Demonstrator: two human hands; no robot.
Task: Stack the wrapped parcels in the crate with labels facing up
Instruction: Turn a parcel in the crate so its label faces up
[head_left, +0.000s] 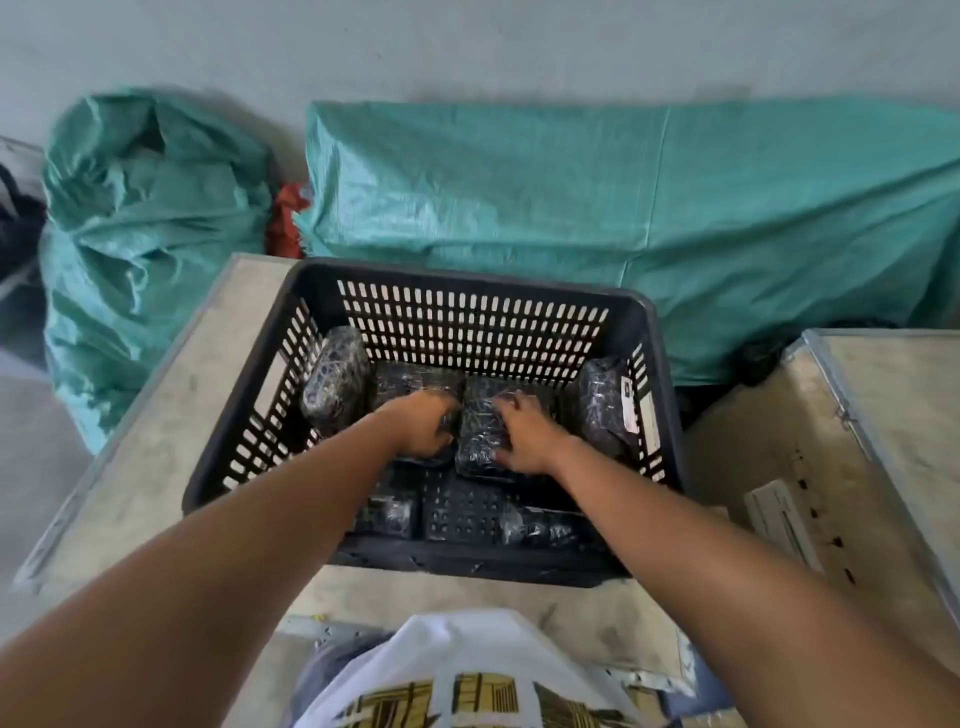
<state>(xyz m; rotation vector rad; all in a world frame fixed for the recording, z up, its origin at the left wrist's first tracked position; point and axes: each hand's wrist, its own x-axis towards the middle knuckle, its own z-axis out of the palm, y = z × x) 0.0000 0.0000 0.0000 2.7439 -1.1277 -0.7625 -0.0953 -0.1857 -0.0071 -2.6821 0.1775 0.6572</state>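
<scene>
A black slotted plastic crate (467, 280) stands on a pale wooden box. Inside lie several parcels in dark plastic wrap. My left hand (418, 423) rests on a parcel (400, 382) in the middle of the crate, fingers curled over its edge. My right hand (522, 434) presses on the neighbouring parcel (480, 436), fingers spread over its right side. One parcel (335, 379) leans upright against the left wall. Another (602, 402) leans against the right wall, its white label (628, 402) facing sideways. Two more parcels (387, 512) (537, 527) lie at the near end.
The wooden box (156, 441) under the crate has bare surface on its left. A second wooden box (857, 441) stands to the right, a white strip lying on it. Green woven sacks (571, 197) (140, 223) lie behind against the wall.
</scene>
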